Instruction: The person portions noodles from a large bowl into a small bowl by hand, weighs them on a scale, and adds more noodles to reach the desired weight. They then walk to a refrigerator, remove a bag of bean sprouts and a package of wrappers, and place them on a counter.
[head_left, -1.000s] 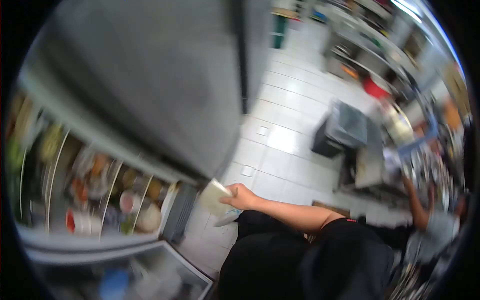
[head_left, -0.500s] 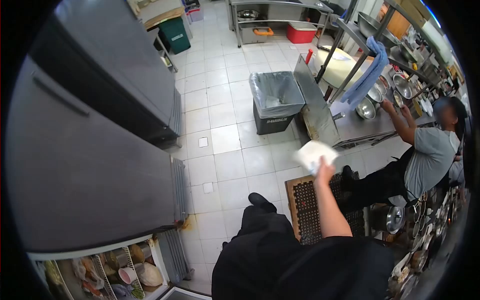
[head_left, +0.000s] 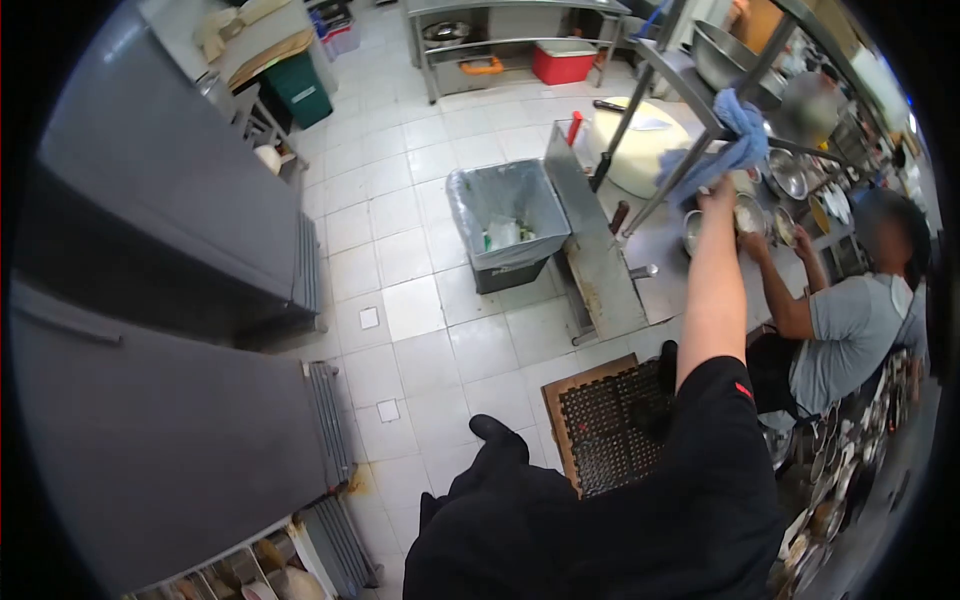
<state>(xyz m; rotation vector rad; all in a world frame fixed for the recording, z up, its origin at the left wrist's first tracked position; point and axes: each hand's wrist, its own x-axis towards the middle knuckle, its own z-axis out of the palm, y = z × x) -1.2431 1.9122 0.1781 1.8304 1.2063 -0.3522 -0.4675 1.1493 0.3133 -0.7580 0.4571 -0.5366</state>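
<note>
My right hand [head_left: 715, 193] is stretched out to the shelf rack and closed on a blue cloth [head_left: 735, 140] draped over the rack's corner post. The cloth's lower part is bunched and pulled to the left, and it partly hides my fingers. Just beyond and beside the hand, metal bowls [head_left: 748, 214] sit on the steel counter [head_left: 660, 280]. My left hand is out of view.
A bin lined with clear plastic [head_left: 510, 215] stands by the counter's end panel [head_left: 590, 240]. A co-worker in a grey shirt [head_left: 850, 320] holds a small bowl at right. A rubber mat [head_left: 610, 425] lies on the floor; grey fridges [head_left: 160, 430] line the left.
My right hand has moved up and right from over the mat to the blue cloth, which is now bunched. The white flat thing it held no longer shows in it. My view has shifted.
</note>
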